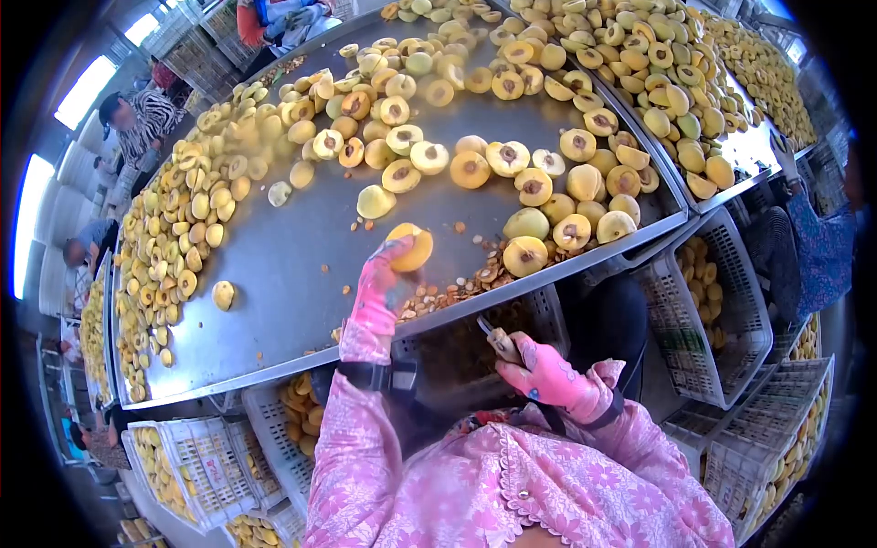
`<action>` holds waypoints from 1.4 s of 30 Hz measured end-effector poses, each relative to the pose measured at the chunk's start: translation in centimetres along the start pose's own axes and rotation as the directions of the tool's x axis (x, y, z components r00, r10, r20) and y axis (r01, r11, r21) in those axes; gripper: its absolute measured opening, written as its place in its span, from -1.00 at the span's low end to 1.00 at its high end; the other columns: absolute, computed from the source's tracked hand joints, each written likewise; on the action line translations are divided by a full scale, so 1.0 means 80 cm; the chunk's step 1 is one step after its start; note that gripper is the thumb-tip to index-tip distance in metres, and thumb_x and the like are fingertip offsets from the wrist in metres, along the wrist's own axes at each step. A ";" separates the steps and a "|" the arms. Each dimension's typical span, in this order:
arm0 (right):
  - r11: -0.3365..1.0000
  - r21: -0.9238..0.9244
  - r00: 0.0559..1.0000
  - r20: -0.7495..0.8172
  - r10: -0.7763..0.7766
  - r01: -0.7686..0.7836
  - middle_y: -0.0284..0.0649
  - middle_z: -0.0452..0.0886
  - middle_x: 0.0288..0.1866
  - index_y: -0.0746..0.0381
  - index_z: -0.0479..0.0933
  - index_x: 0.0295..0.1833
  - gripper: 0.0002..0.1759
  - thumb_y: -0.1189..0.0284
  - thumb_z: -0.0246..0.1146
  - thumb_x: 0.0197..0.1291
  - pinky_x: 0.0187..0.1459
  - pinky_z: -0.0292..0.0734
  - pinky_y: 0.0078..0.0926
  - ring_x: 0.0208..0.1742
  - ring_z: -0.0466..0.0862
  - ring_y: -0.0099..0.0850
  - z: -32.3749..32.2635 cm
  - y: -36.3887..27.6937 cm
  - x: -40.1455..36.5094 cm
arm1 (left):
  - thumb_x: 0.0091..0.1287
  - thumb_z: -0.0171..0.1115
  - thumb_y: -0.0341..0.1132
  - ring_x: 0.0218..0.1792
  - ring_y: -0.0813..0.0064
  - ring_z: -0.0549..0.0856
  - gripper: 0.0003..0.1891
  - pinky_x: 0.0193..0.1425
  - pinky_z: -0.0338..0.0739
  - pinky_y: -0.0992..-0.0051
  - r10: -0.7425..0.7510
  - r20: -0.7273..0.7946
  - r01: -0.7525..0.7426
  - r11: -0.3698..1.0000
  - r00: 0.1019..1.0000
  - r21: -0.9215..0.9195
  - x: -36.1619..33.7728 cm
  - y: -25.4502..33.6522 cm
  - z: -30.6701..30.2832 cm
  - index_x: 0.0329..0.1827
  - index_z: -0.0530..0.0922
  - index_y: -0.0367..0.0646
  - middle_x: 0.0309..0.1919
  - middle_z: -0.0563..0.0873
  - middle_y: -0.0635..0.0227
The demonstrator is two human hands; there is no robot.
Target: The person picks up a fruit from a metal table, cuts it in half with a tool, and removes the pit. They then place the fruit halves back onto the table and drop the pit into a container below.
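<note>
My left hand (375, 285), in a pink glove, is closed around a yellow peach half (414, 249) just above the metal table (283, 265). Its cut face cannot be made out. Lower down, in front of my body, my right hand (551, 376), also gloved in pink, grips a small pitting knife (501, 342) with a pale handle and a short metal blade. Beyond my left hand lie halved peaches (470, 170), several with the brown pit cavity showing. Brown scraps (457, 290) are strewn along the table's near edge.
White plastic crates (703, 306) with peaches stand to the right, and more crates (206, 470) are at lower left. A raised metal rim borders the table. Another person (818, 247) works at the right; a person in a striped top (151, 123) is at far left.
</note>
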State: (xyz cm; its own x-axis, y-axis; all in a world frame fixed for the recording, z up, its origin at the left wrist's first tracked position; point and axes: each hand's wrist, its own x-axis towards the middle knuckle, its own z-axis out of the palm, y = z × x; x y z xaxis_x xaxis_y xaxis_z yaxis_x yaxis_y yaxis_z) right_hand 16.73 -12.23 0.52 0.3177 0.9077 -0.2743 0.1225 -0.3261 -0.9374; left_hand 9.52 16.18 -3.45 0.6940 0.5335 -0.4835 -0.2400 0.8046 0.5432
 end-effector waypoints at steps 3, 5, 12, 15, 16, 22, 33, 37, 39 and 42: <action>0.991 -0.093 0.995 -0.031 -0.095 0.091 0.02 0.56 -0.27 0.31 0.33 -0.13 -0.72 0.43 0.25 0.14 -0.31 0.47 -0.34 -0.29 0.60 -0.08 0.010 -0.031 0.008 | 0.21 0.16 -0.37 -0.07 0.21 0.63 -0.67 -0.03 0.59 0.16 -0.136 0.121 0.154 0.975 0.983 -0.160 -0.084 -0.011 0.012 0.04 0.48 -0.25 -0.07 0.61 0.15; 0.985 -0.133 0.994 -0.021 -0.109 0.106 0.01 0.51 -0.45 0.28 0.33 -0.19 -0.77 0.43 0.22 0.15 -0.42 0.44 -0.26 -0.41 0.56 0.00 0.021 -0.053 0.014 | 0.27 0.12 -0.28 -0.05 0.10 0.61 -0.63 0.02 0.58 0.11 -0.087 0.079 0.099 0.980 0.993 -0.174 -0.118 -0.026 0.008 0.09 0.44 -0.28 -0.04 0.58 0.08; 0.955 -0.238 0.977 -0.073 -0.198 0.176 -0.01 0.51 -0.43 0.28 0.34 -0.12 -0.78 0.46 0.20 0.20 -0.38 0.42 -0.32 -0.40 0.53 0.04 0.058 -0.045 0.013 | 0.34 0.10 -0.08 -0.05 0.17 0.62 -0.58 0.04 0.55 0.12 0.008 0.042 -0.001 0.989 0.999 -0.151 -0.170 -0.058 -0.005 0.08 0.44 -0.23 -0.05 0.60 0.11; 0.927 -0.271 0.951 -0.095 -0.296 0.261 0.10 0.51 -0.52 0.29 0.30 -0.20 -0.77 0.40 0.17 0.18 -0.48 0.44 -0.11 -0.44 0.57 0.09 0.069 -0.035 0.011 | 0.34 0.10 -0.07 -0.07 0.19 0.63 -0.57 0.06 0.55 0.16 0.057 0.010 -0.055 0.989 0.998 -0.135 -0.176 -0.068 -0.004 0.06 0.44 -0.25 -0.06 0.61 0.12; 0.924 -0.267 0.944 -0.105 -0.312 0.275 0.10 0.51 -0.51 0.29 0.30 -0.19 -0.77 0.39 0.17 0.19 -0.48 0.44 -0.10 -0.44 0.57 0.10 0.072 -0.031 0.011 | 0.35 0.10 -0.07 -0.08 0.20 0.63 -0.57 0.06 0.55 0.18 0.086 -0.014 -0.087 0.991 0.996 -0.102 -0.180 -0.069 0.000 0.06 0.43 -0.26 -0.06 0.61 0.12; 0.933 -0.286 0.960 -0.108 -0.256 0.217 0.11 0.53 -0.49 0.30 0.28 -0.17 -0.75 0.38 0.15 0.21 -0.47 0.43 -0.07 -0.43 0.56 0.12 0.081 -0.026 0.008 | 0.38 0.09 -0.12 -0.10 0.28 0.64 -0.61 0.03 0.55 0.33 0.245 -0.039 -0.241 0.967 0.969 0.078 -0.182 -0.084 0.000 0.06 0.45 -0.27 -0.09 0.62 0.15; 0.955 -0.290 0.997 -0.014 -0.072 0.065 -0.01 0.50 -0.47 0.27 0.27 -0.16 -0.78 0.55 0.17 0.14 -0.44 0.40 -0.24 -0.39 0.57 0.03 0.077 -0.001 0.014 | 0.30 0.23 -0.25 -0.22 0.46 0.66 -0.71 -0.09 0.56 0.49 0.302 -0.133 -0.262 0.931 0.944 0.255 -0.167 -0.101 0.008 -0.02 0.54 -0.25 -0.19 0.67 0.26; 0.961 -0.194 0.972 0.089 0.219 -0.199 -0.10 0.51 -0.44 0.31 0.32 -0.17 -0.83 0.43 0.04 0.21 -0.34 0.41 -0.31 -0.37 0.55 -0.12 0.062 -0.014 0.017 | 0.27 0.27 -0.29 -0.29 0.53 0.66 -0.78 -0.17 0.55 0.57 0.273 -0.133 -0.195 0.885 0.953 0.423 -0.163 -0.097 0.001 -0.12 0.58 -0.23 -0.29 0.70 0.31; 0.918 -0.041 0.904 0.159 0.396 -0.395 -0.17 0.49 -0.43 0.35 0.41 -0.22 -0.56 0.20 -0.20 0.40 -0.26 0.40 -0.39 -0.35 0.50 -0.29 0.058 -0.024 0.020 | 0.26 0.28 -0.29 -0.32 0.56 0.66 -0.79 -0.20 0.54 0.58 0.259 -0.137 -0.169 0.868 0.956 0.466 -0.162 -0.098 0.000 -0.13 0.59 -0.23 -0.31 0.71 0.32; 0.996 -0.027 0.981 0.179 -0.073 0.079 -0.19 0.49 -0.40 0.32 0.42 -0.20 -0.61 0.25 -0.19 0.40 -0.23 0.39 -0.32 -0.33 0.50 -0.29 0.072 0.032 0.027 | 0.26 0.29 -0.30 -0.35 0.57 0.66 -0.79 -0.23 0.55 0.58 0.247 -0.140 -0.153 0.865 0.959 0.477 -0.161 -0.097 0.000 -0.14 0.58 -0.24 -0.32 0.71 0.31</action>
State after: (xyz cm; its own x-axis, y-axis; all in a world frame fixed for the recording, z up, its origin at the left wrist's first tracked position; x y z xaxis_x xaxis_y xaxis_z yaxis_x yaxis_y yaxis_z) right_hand 12.29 -9.60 -3.66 0.1340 0.9618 -0.2388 0.1725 -0.2599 -0.9501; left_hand 2.44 3.03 -1.45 0.5116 0.7465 -0.4255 0.0102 0.4899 0.8717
